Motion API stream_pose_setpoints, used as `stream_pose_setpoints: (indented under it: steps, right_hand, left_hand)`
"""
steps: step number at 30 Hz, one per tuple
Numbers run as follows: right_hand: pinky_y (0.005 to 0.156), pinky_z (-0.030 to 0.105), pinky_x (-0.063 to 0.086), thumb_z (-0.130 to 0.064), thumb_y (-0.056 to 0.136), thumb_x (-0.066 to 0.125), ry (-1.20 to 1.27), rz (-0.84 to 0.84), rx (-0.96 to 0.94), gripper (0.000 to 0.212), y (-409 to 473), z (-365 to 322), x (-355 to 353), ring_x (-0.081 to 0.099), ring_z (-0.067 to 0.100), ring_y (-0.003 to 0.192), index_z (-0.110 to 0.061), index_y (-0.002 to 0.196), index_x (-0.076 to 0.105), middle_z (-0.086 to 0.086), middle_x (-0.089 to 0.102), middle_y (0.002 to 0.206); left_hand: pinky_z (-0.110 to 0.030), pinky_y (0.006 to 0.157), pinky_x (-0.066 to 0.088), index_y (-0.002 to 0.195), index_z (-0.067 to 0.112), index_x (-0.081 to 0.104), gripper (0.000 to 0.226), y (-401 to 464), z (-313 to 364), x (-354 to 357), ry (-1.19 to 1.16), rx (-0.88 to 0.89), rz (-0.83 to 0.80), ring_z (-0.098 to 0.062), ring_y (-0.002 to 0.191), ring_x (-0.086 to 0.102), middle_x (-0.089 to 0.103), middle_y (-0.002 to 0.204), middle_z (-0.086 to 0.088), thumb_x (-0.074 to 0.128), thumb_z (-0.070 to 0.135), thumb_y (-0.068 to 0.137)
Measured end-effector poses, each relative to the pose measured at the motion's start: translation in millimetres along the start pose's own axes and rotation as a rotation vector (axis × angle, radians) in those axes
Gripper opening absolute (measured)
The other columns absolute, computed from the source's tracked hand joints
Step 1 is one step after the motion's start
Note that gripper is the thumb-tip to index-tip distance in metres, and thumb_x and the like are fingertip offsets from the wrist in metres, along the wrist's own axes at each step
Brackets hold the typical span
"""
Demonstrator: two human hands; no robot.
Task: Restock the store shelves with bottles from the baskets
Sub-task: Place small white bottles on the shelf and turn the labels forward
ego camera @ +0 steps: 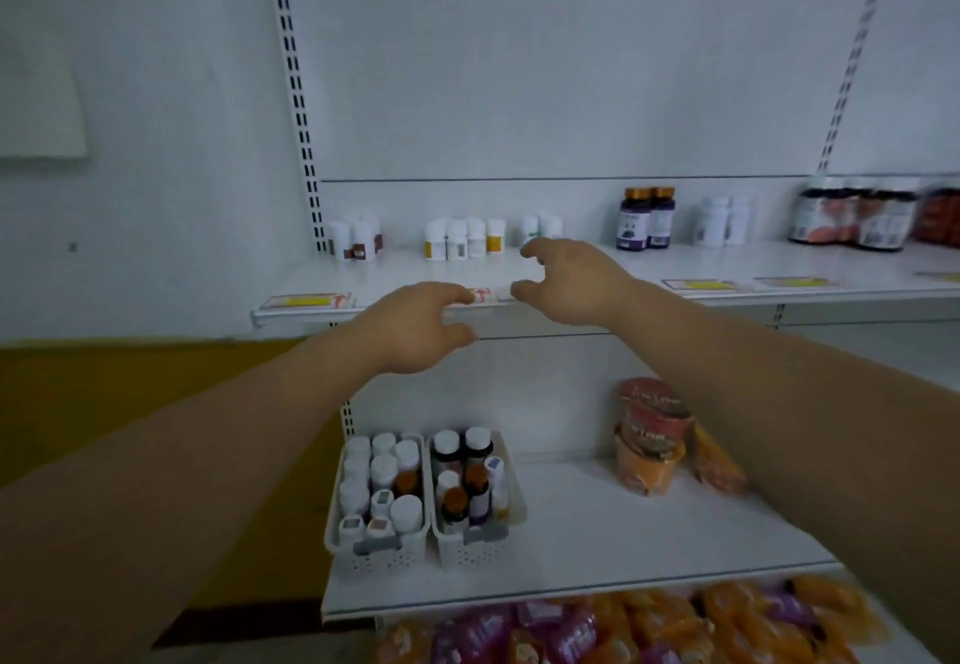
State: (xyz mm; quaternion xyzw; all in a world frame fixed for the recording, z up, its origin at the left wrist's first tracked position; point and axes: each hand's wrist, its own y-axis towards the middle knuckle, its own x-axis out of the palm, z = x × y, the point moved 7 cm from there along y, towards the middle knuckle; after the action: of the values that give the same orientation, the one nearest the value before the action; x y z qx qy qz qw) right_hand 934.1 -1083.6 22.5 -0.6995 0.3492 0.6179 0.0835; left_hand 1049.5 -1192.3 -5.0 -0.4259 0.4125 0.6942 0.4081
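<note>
1. Bottles for restocking: two white perforated baskets side by side on the lower shelf [649,533], at its left end. Left basket [376,552] holds mostly white-capped bottles; right basket [480,544] holds a mix of white-capped and amber bottles. All stand upright and are tightly packed.
2. Already on the upper shelf [649,268], along its back: a cluster of white bottles with brown labels [356,240] at far left, a group of white bottles with yellow labels [465,238], two white bottles [540,228] just behind the right hand, two dark purple bottles with gold caps [647,219], a pair of plain white bottles [722,222], then dark jars with orange labels [852,219] at the right.
3. Left hand [415,325]: raised in front of the upper shelf's front edge, fingers loosely curved with thumb apart, holding nothing.
4. Right hand [569,281]: over the front part of the upper shelf, fingers and thumb spread in an open C, holding nothing; no contact with the two white bottles visible.
5. Price tags [306,301] lie along the upper shelf's front rail.
6. Surroundings: stacked red and orange cups [652,437] on the lower shelf to the right of the baskets; orange and purple packets [649,627] on the shelf below.
</note>
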Motion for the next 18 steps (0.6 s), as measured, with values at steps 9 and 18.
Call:
stream_pose_setpoints:
  steps: [9, 18]
  right_hand:
    - [0.096, 0.034, 0.037, -0.043, 0.092, 0.051, -0.007, -0.031, -0.103, 0.052, 131.0, 29.2, 21.6, 0.047, 0.027, 0.123, -0.016, 0.136, 0.042, 0.009, 0.051, 0.136]
    - [0.086, 0.032, 0.039, -0.04, 0.094, 0.049, 0.016, -0.157, -0.091, 0.056, 229.5, 56.4, 65.1, 0.049, 0.032, 0.12, -0.012, 0.14, 0.034, 0.016, 0.046, 0.136]
  left_hand:
    - [-0.025, 0.101, 0.03, 0.138, 0.028, 0.044, 0.05, 106.2, -29.4, -0.3, -0.018, -0.145, 0.083, -0.018, 0.131, 0.04, 0.038, 0.148, 0.002, 0.053, 0.044, 0.091]
    - [-0.032, 0.113, 0.021, 0.15, 0.028, 0.009, 0.08, 193.9, -93.1, -3.4, -0.055, -0.325, 0.099, -0.024, 0.141, 0.023, 0.014, 0.157, -0.007, 0.061, 0.031, 0.089]
